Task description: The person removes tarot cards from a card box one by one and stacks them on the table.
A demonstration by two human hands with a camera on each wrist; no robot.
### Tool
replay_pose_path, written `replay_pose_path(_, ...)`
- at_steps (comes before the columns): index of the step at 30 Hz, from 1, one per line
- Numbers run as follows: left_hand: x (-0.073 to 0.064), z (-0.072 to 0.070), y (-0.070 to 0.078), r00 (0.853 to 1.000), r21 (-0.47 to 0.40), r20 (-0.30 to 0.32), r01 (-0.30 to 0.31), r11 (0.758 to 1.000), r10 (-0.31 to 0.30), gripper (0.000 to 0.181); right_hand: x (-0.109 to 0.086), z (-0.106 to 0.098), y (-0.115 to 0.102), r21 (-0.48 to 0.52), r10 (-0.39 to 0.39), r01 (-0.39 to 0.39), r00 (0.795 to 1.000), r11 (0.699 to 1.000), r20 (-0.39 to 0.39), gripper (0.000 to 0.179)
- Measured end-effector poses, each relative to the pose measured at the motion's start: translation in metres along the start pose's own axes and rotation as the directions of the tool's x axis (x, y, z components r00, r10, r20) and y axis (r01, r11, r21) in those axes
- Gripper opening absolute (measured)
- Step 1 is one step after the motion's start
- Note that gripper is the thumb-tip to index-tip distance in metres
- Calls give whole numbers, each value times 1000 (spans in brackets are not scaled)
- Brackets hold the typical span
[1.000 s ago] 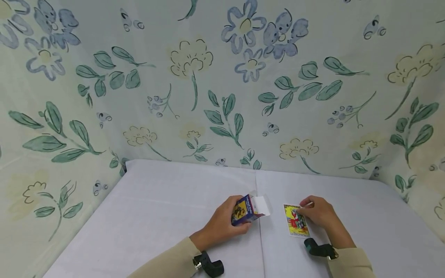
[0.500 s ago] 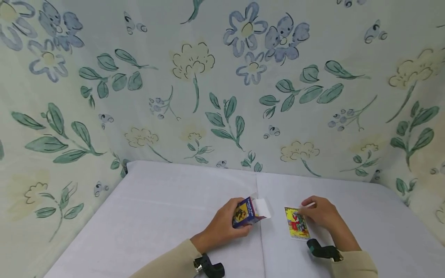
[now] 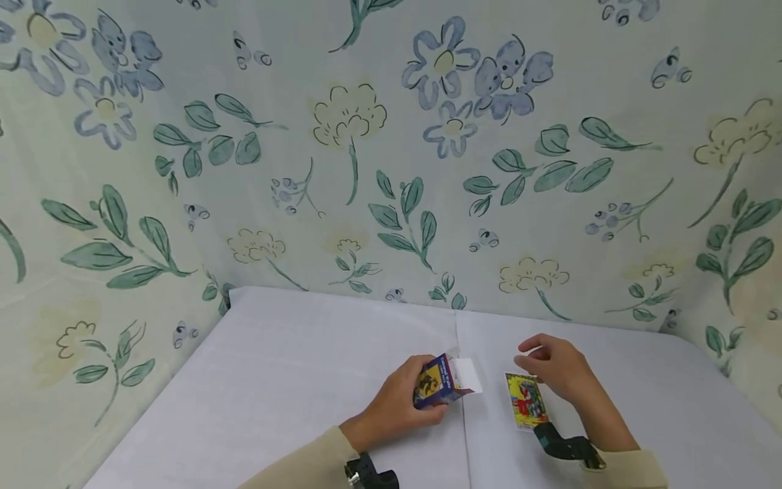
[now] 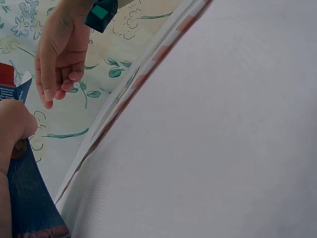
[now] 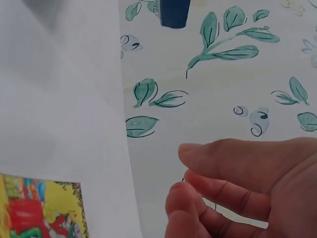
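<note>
My left hand (image 3: 396, 403) grips a small blue card box (image 3: 432, 383) with a yellow picture on its front; its white end flap stands open toward the right. In the left wrist view the thumb lies across the blue box (image 4: 32, 198). A picture card (image 3: 525, 399), yellow with a red figure, lies face up on the white cloth to the right of the box. Just above the card's far edge is my right hand (image 3: 557, 367), its fingers loosely bent and holding nothing. The right wrist view shows the bare fingertips apart from the card (image 5: 44, 210).
A white cloth (image 3: 318, 353) covers the table, with a crease running through its middle. Behind and at the sides hangs a floral curtain (image 3: 342, 224). Black wrist cameras sit on both sleeves, and the right one (image 3: 565, 445) overlaps the card's near corner in the head view.
My right hand has let go of the card and lifted off its upper edge, fingers loosening. The card stays on the cloth. My left hand keeps holding the box; the head view has shifted slightly.
</note>
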State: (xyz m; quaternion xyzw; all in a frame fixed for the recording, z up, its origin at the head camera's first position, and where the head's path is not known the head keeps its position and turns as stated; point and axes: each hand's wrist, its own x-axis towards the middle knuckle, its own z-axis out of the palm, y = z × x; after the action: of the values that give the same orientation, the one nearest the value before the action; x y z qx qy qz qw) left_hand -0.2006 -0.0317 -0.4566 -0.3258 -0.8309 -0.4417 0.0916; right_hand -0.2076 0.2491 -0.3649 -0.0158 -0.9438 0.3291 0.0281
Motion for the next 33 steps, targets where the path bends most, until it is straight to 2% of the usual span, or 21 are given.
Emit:
replay_pose_path(4, -2, 1, 1, 1000, 2, -4, 2, 1000, -2, 68, -6, 1, -11, 6, -50, 50, 999, 999, -11, 32)
replay_pose_path(10, -4, 3, 1, 1000, -15, 7, -4, 1000, 4, 67, -18, 8, -26, -6, -81, 81, 997, 997, -13, 26)
replay_pose_path(19, 0, 1, 1, 1000, 11, -6, 9, 1000, -9, 67, -30, 17, -52, 37, -178, 179, 983, 983, -38, 16)
replay_pose_path(25, 0, 1, 2, 1000, -5, 3, 20, 1000, -20, 67, -37, 19, -65, 49, -223, 224, 975, 973, -15, 14)
replay_pose_path(33, 0, 0, 0, 1000, -12, -7, -8, 1000, 8, 66, -38, 25, -72, 70, -268, 265, 963, 962, 26, 11)
